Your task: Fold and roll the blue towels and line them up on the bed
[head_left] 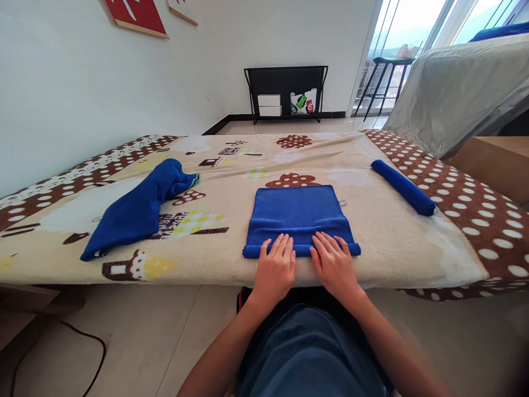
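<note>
A blue cloth (298, 207) lies on the patterned blanket in front of me, its near edge rolled into a thin tube. My left hand (276, 264) rests flat on the left part of that roll, fingers stretched forward. On the right part of the roll lies my right hand (334, 262), palm down, its fingers extended too. A small white tag sticks out at the cloth's right edge. Further right is a tightly rolled blue cloth (403, 187). At the left a crumpled blue cloth (138, 207) with a green edge lies loosely, touched by neither hand.
The cream and brown blanket (215, 259) covers a low, wide surface whose near edge is just before my body. A cardboard box (491, 165) stands at the right. Behind are a black rack (285, 82), a stool (388, 63) and a covered object (458, 88). A cable lies on the floor, lower left.
</note>
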